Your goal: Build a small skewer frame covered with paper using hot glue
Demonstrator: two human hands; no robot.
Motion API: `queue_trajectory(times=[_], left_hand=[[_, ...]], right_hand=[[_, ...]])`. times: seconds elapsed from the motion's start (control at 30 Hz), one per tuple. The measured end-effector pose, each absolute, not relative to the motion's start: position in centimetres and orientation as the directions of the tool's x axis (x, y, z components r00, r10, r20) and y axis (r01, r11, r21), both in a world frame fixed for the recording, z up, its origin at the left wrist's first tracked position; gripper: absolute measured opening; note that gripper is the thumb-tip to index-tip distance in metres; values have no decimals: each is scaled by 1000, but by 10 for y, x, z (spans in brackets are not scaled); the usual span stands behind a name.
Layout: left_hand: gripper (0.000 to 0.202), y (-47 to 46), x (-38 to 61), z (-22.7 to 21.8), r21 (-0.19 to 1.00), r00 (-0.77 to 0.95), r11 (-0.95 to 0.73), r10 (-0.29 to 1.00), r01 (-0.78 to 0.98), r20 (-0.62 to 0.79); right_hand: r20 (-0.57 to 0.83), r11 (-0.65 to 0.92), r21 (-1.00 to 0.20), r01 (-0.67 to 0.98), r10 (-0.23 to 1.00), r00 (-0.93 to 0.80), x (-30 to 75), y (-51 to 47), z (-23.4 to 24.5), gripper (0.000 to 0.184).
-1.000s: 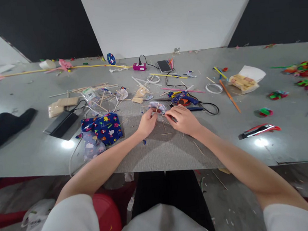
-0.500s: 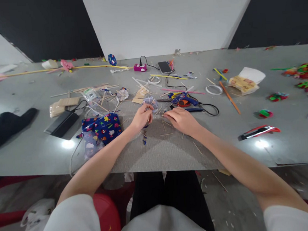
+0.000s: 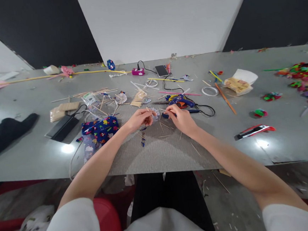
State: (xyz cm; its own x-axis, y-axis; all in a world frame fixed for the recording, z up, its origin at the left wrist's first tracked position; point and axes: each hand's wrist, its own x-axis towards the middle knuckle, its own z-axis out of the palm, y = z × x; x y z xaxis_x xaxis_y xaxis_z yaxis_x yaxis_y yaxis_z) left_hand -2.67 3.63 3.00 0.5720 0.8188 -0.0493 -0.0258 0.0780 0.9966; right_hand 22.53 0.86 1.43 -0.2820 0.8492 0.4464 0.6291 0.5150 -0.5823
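My left hand [image 3: 141, 118] is closed in a pinch above the middle of the table. What its fingers hold is too small to make out. Facing it, my right hand [image 3: 180, 118] pinches a thin wooden stick [image 3: 162, 110] that points toward the left hand. A bit of patterned pale fabric [image 3: 154, 114] lies between and behind the hands. Loose thin sticks [image 3: 166, 126] are scattered below the right hand. Just beyond that hand lie a blue glue gun [image 3: 178, 100] and a dark blue-handled tool [image 3: 193, 111], partly covered by the fingers.
Blue patterned fabric [image 3: 102, 130] and a black box-shaped device [image 3: 63, 128] lie to the left. A red-and-black utility knife [image 3: 255, 131] is at the right. Farther back are a phone [image 3: 162, 70], a purple power adapter [image 3: 138, 72] and a white tape ring [image 3: 210, 91].
My left hand has turned and lowered slightly, moving a little left. My right hand has shifted slightly, and a stick now shows at its fingertips. The view has moved slightly.
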Motion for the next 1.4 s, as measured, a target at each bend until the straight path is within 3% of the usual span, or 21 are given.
queue_trajectory(times=[0.17,0.33,0.57,0.97,1.4], left_hand=[[46,39,-32,31,975,609,-65,790,211,-79],[35,41,-36,34,893,531,-327,838,309,124],[32,43,-33,32,764,533,-501,810,408,246],[9,47,-29,17,716,478,-482,847,505,233],[19,47,-24,7,711,490,-530,821,462,295]], right_hand=[[546,607,-455,652,768,-334,227,11,13,22],[574,685,-346,641,695,-432,225,10,15,24],[551,701,-318,638,684,-477,226,13,6,25],[432,678,-347,648,728,-532,223,9,9,22],[460,680,-346,647,724,-514,217,9,3,17]])
